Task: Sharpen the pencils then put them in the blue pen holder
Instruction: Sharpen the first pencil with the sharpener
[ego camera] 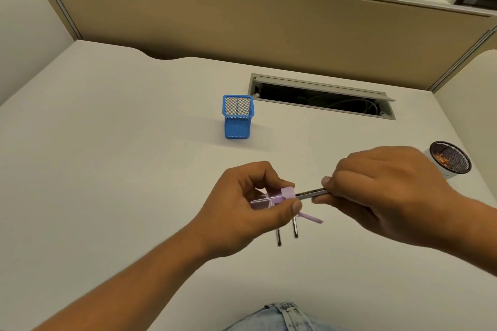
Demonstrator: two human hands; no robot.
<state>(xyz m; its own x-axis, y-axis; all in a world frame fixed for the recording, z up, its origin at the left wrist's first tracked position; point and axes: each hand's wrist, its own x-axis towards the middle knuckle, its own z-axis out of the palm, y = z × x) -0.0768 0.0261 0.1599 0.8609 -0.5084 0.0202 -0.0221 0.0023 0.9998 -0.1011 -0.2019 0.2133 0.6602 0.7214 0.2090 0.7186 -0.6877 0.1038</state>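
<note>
My left hand (250,204) grips a pale purple sharpener (271,197) above the desk. My right hand (382,191) pinches a dark pencil (312,192) whose tip sits inside the sharpener's mouth. Below my left hand two more dark pencils (287,231) lie on the desk, their upper parts hidden by the hand. A purple strip (312,217) sticks out beside them under my left thumb. The blue mesh pen holder (238,117) stands upright farther back on the desk, apart from both hands, with one thin dark stick inside.
A round black mesh cup (450,157) with shavings sits at the right, just behind my right hand. An open cable slot (322,97) runs along the back of the white desk (121,156). A tan partition (242,13) closes the rear.
</note>
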